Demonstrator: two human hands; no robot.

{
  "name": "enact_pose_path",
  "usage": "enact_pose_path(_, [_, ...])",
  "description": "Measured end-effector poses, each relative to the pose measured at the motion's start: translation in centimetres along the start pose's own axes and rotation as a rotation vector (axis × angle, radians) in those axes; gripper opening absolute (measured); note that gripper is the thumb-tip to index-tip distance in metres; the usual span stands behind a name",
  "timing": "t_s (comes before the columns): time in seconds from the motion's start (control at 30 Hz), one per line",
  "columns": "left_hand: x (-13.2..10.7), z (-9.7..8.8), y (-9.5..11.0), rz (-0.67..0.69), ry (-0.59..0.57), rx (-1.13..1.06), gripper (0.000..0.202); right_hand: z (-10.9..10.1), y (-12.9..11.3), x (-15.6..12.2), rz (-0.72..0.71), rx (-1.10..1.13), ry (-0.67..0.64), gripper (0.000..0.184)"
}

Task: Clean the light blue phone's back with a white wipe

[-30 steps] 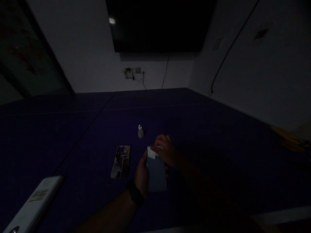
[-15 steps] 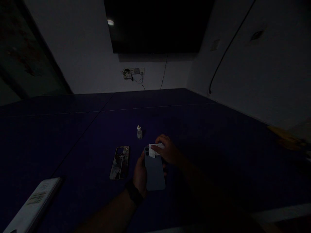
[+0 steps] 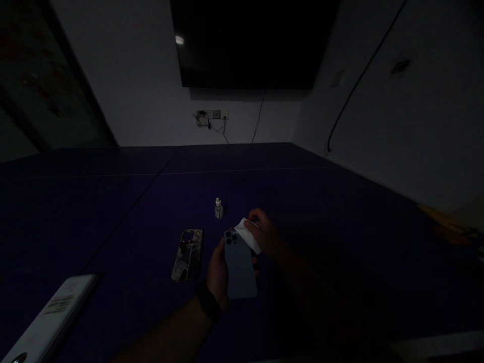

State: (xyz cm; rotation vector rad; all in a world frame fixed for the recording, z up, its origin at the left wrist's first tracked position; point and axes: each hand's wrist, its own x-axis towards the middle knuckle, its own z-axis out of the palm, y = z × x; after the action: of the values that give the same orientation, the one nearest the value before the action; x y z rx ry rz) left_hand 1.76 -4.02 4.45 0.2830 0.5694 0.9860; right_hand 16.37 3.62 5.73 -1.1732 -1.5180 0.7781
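A grey-blue smartphone, its back and camera lenses facing up, rests in my left hand, whose fingers wrap round from below to its right edge. My right hand pinches a white wipe at the phone's upper right edge, beside the camera lenses. Left of the phone lies a patterned phone case with a camera cutout at its top. A small clear dropper bottle with a white cap stands upright beyond the phone. The scene is dim, so the fingertips are partly lost in shadow.
A long white box-like object lies at the lower left of the dark blue table. Behind the table, a large screen hangs above wall sockets with cables. Something yellow sits at the far right.
My right hand has drawn the wipe slightly right, off the phone's cameras, so the lenses now show. The wipe looks more spread out. My left hand keeps the phone in much the same place.
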Motion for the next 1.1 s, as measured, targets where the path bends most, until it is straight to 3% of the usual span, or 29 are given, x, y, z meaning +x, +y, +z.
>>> enact_pose_path(0.07, [0.1, 0.1, 0.0, 0.046, 0.014, -0.023, 0.057, -0.3, -0.3, -0.4, -0.105, -0.122, 0.0, 0.009])
enact_pose_path(0.13, [0.3, 0.1, 0.0, 0.072, 0.0, -0.035, 0.056, -0.7, -0.7, -0.9, -0.179, -0.198, -0.102, 0.01])
enact_pose_path(0.23, [0.5, -0.3, -0.1, 0.04, -0.037, -0.032, 0.057, -1.4, -1.3, -1.7, -0.218, -0.269, -0.326, 0.025])
enact_pose_path(0.3, [0.5, -0.5, -0.3, 0.026, -0.032, -0.023, 0.056, -1.7, -1.7, -2.0, -0.236, -0.323, -0.384, 0.035])
enact_pose_path(0.37, [0.5, -0.6, -0.4, 0.041, -0.02, -0.014, 0.055, -1.9, -2.0, -2.1, -0.268, -0.374, -0.359, 0.037])
enact_pose_path(0.53, [0.5, -0.9, -0.5, -0.012, -0.036, 0.004, 0.066, -2.3, -1.6, -1.6, -0.331, -0.49, -0.329, 0.01])
enact_pose_path(0.73, [1.0, -1.4, -0.5, -0.013, -0.057, 0.015, 0.068, -2.6, 0.4, -1.8, -0.465, -0.514, -0.282, 0.028])
enact_pose_path(0.9, [1.0, -1.1, -0.5, 0.034, -0.06, -0.043, 0.059, -3.2, 0.9, -2.3, -0.623, -0.49, -0.335, 0.027])
enact_pose_path(1.1, [0.8, -0.8, -0.3, 0.009, -0.012, -0.016, 0.059, -3.2, 1.0, -2.8, -0.648, -0.487, -0.326, 0.03])
